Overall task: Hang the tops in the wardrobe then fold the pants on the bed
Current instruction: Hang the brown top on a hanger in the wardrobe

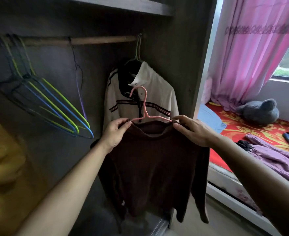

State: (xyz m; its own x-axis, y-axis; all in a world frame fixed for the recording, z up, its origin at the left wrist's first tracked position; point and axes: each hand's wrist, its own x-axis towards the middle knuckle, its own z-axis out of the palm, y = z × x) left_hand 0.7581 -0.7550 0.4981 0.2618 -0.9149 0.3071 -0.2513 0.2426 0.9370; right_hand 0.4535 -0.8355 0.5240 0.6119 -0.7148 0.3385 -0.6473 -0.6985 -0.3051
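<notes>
Two grips: left hand [114, 133] and right hand [193, 132] each pinch a shoulder of the top [154, 164], held below the rail [97, 40]. Its hanger [144, 106] shows hook and neck only, arms hidden inside. Pants [273, 155] on the bed [239, 126] run off-frame.

Both arms out in front, forearms bare, entering from the lower corners and converging toward centre. Left grip [115, 133] up at mid-frame, wrist roughly straight, thumb side toward the camera. Its thumb and curled fingers [122, 123] pinch one shoulder edge of the dark brown top [157, 159]. Right grip [194, 132] level with the left, back of hand facing the camera, wrist in line with the forearm. Thumb and index pinch the opposite shoulder edge, other fingers loosely curled underneath. The two grips sit apart, one at each end of the collar line, fingertips pointing inward toward each other
</notes>
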